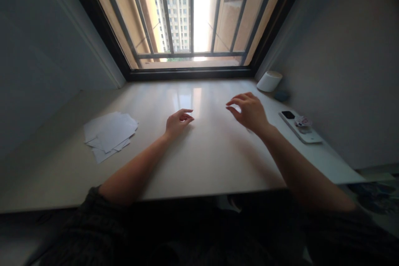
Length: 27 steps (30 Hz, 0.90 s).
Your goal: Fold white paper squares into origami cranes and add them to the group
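My left hand (178, 123) rests low over the middle of the white tabletop (199, 166). Its thumb and forefinger are apart, the other fingers are curled, and nothing shows between them. My right hand (248, 111) is raised above the table to the right, its fingers bent and the thumb apart from them, also holding nothing that I can see. Left of my left hand lies a loose pile of white paper sheets (114, 132), overlapping at odd angles. Beyond my right hand, a white phone (299, 128) lies near the right edge, with a small clear, pinkish object (303, 122) on top.
A white cylinder-shaped object (269, 81) stands in the far right corner, tilted in view. Beside it sits a small dark bluish thing (282, 96), blurred. A barred window (193, 74) with a dark frame closes the far side, and walls flank the table.
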Each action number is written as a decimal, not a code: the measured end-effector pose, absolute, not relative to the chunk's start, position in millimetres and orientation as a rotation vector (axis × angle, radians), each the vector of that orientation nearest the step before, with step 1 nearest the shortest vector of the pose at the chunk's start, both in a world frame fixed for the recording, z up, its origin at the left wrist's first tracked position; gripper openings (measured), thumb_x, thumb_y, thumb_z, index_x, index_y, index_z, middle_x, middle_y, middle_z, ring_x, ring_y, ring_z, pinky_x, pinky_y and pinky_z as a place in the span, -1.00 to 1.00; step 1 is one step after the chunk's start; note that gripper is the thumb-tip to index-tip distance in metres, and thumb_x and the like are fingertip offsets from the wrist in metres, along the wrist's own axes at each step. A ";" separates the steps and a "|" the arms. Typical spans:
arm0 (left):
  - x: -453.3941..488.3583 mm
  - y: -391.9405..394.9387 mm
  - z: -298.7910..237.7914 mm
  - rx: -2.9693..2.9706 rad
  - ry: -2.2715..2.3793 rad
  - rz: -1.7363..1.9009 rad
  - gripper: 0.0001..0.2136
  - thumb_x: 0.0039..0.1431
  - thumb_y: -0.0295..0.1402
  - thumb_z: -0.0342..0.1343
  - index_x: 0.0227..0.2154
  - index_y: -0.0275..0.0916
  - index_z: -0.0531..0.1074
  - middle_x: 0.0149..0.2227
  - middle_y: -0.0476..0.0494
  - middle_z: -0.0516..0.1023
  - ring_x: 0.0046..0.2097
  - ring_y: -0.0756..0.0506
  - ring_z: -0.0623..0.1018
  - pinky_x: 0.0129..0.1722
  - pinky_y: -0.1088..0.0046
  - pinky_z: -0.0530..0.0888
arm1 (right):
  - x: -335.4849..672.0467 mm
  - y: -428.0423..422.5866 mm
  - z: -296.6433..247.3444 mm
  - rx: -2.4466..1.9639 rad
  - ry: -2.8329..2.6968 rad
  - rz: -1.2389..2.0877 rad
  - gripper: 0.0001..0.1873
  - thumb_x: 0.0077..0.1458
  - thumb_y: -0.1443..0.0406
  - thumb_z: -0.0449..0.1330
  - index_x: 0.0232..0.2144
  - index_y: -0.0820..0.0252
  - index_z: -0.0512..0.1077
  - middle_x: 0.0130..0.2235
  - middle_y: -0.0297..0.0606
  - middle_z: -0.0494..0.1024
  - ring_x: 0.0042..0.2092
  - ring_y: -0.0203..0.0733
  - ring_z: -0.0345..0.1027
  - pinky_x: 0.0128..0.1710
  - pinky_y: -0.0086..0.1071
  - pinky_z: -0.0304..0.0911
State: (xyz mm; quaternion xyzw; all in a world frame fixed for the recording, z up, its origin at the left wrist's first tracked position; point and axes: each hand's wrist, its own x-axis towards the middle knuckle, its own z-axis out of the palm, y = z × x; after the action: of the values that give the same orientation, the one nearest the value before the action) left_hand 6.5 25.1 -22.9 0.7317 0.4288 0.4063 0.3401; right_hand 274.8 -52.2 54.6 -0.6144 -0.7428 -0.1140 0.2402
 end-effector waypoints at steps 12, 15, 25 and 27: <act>10.9 14.9 -13.7 2.143 1.309 1.003 -0.70 0.22 -0.10 0.01 -0.37 -0.14 0.57 -0.46 0.01 0.59 -0.46 0.01 0.47 -0.44 0.51 0.28 | 190.7 -25.4 -22.3 -1.611 -2.059 -0.132 -0.74 0.19 0.22 0.08 -0.20 0.18 0.52 -0.15 -0.08 0.49 -0.07 0.01 0.24 -0.09 -0.20 0.20; 11.5 8.2 -13.4 2.271 1.306 1.057 -0.68 0.26 -0.10 -0.02 -0.38 -0.17 0.55 -0.46 -0.02 0.59 -0.43 0.01 0.49 -0.39 0.50 0.30 | 195.2 -23.2 -25.1 -1.613 -2.106 -0.101 -0.73 0.19 0.22 0.07 -0.22 0.17 0.53 -0.15 -0.08 0.49 -0.07 0.01 0.25 -0.06 -0.19 0.19; -19.9 -1.3 20.0 2.885 1.324 0.564 -0.73 0.28 -0.19 -0.02 -0.33 -0.16 0.55 -0.34 -0.12 0.61 -0.30 -0.10 0.54 -0.34 0.40 0.32 | 198.7 -16.6 -33.7 -1.512 -2.160 -0.050 -0.74 0.18 0.26 0.06 -0.20 0.19 0.53 -0.07 -0.14 0.56 0.08 0.02 0.25 0.09 -0.17 0.14; -49.9 1.7 30.0 2.840 1.569 0.469 -0.78 0.25 -0.22 0.02 -0.25 -0.13 0.55 -0.23 -0.13 0.61 -0.21 -0.14 0.55 -0.29 0.38 0.34 | 198.3 -16.3 -33.9 -1.521 -2.166 -0.043 -0.73 0.19 0.26 0.06 -0.20 0.19 0.52 -0.11 -0.15 0.58 0.08 0.02 0.25 0.08 -0.17 0.16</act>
State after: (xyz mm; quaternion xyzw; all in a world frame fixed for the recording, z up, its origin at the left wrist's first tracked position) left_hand -49.9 1.7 30.0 0.8642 0.4776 0.1429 -0.0682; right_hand 198.3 -16.3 -33.9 -0.5573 -0.7933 -0.0156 0.2447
